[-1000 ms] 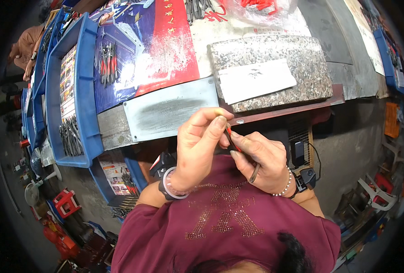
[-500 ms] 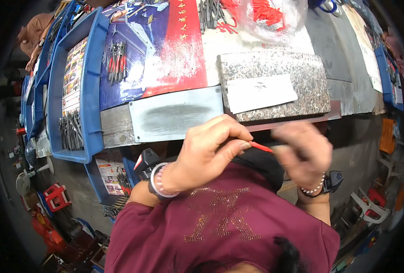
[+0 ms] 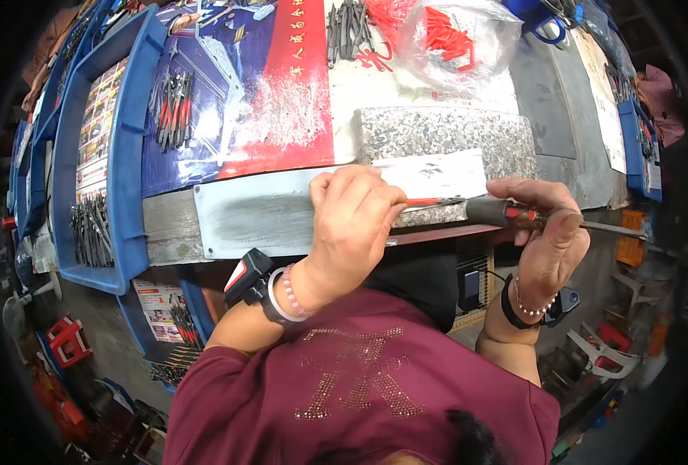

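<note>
My left hand is closed in a pinch over the front of the bench. Between its fingertips is a slim tool with a red sleeve; its thin dark end points right. My right hand is wrapped round what looks like a screwdriver, with a dark grey handle, red patches and a metal shaft running off to the right. The handle's butt end is by the dark end of the slim tool; whether they touch I cannot tell. Just behind lie a white paper and a speckled stone block.
At left stands a blue tray with several dark tools. Red-sleeved tools lie on the poster sheet. A clear bag of red sleeves is at the back. A smudged pale plate is fixed at the bench's front.
The right hand, blurred at the red sleeve before, now holds the screwdriver-like tool. My left hand has turned knuckles-up, and the slim tool's dark end now shows.
</note>
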{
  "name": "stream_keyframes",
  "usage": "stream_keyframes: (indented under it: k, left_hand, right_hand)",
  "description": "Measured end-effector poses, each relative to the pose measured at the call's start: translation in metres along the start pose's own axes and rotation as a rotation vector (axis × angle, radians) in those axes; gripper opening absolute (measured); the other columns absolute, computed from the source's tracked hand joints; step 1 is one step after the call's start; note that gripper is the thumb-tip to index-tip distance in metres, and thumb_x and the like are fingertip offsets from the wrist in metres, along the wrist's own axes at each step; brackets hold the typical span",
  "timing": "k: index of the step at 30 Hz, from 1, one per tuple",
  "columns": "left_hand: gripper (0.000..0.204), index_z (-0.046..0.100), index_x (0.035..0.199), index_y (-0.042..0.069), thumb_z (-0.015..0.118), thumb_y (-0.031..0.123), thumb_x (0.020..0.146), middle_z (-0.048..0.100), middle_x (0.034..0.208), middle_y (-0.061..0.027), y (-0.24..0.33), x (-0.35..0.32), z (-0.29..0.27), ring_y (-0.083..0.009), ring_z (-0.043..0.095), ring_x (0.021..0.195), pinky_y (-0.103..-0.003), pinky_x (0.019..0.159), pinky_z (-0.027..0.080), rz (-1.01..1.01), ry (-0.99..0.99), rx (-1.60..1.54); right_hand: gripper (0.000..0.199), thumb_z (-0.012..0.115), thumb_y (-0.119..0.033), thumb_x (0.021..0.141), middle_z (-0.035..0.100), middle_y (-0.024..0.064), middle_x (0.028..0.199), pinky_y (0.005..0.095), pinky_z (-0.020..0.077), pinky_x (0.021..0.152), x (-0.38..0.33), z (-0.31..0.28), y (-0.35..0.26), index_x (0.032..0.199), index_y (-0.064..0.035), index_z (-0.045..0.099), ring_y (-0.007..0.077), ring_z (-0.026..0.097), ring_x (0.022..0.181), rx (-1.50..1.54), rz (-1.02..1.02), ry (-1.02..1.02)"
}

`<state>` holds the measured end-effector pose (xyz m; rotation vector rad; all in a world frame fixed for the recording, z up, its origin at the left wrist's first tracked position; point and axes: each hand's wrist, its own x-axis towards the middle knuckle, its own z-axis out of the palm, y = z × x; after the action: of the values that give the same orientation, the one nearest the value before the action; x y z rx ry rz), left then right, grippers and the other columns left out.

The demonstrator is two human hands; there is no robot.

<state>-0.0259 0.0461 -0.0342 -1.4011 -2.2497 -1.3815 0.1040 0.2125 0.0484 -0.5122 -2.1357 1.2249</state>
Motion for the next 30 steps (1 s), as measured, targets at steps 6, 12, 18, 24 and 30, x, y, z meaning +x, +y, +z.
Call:
stream_keyframes:
  k: [6,12,18,24,30]
  left_hand:
    - [0.018,0.061,0.092,0.008,0.067,0.005,0.076,0.056,0.085,-0.0051,-0.003,-0.004,-0.002,-0.0245,0.058,0.092,-0.038,0.081,0.033,0.040,-0.007,0.066]
    - [0.020,0.065,0.093,0.008,0.072,0.003,0.075,0.058,0.090,-0.0074,-0.005,-0.006,-0.010,-0.0289,0.058,0.095,-0.039,0.086,0.037,-0.076,-0.083,0.010]
    - [0.018,0.062,0.090,0.008,0.068,0.001,0.074,0.054,0.089,-0.0061,-0.012,-0.011,-0.010,-0.0261,0.055,0.095,-0.040,0.083,0.036,-0.076,0.009,-0.052]
    - [0.021,0.063,0.091,0.006,0.071,0.000,0.072,0.055,0.090,-0.0095,-0.011,-0.012,-0.011,-0.0296,0.057,0.092,-0.039,0.083,0.039,-0.068,-0.004,-0.048]
    - [0.022,0.063,0.092,0.006,0.070,0.000,0.072,0.055,0.089,-0.0088,-0.012,-0.013,-0.010,-0.0288,0.056,0.091,-0.039,0.082,0.039,-0.078,0.012,-0.048]
  right_hand:
    - [0.036,0.054,-0.032,0.097,0.067,0.0224,0.087,0.0343,0.0557,0.064,0.009,0.018,-0.012,0.095,0.0017,0.066,0.0318,0.069,0.077,0.128,-0.239,-0.093]
    - [0.031,0.052,-0.024,0.100,0.063,0.0138,0.075,0.0321,0.0487,0.055,0.022,0.046,0.016,0.089,0.0015,0.065,0.0271,0.063,0.059,-0.104,-0.211,-0.352]
    - [0.035,0.047,-0.026,0.102,0.063,0.0097,0.072,0.0269,0.0451,0.056,0.016,0.043,0.010,0.092,0.0024,0.066,0.0152,0.056,0.055,-0.077,-0.031,-0.323]
    - [0.046,0.039,-0.029,0.103,0.068,0.0131,0.090,0.0201,0.0421,0.052,0.016,0.038,-0.021,0.093,0.0042,0.069,0.0091,0.054,0.060,-0.002,-0.059,-0.067]
    - [0.023,0.050,-0.019,0.097,0.065,0.0186,0.085,0.0355,0.0535,0.061,0.012,0.058,-0.019,0.094,0.0000,0.062,0.0300,0.067,0.072,0.004,-0.261,-0.258]
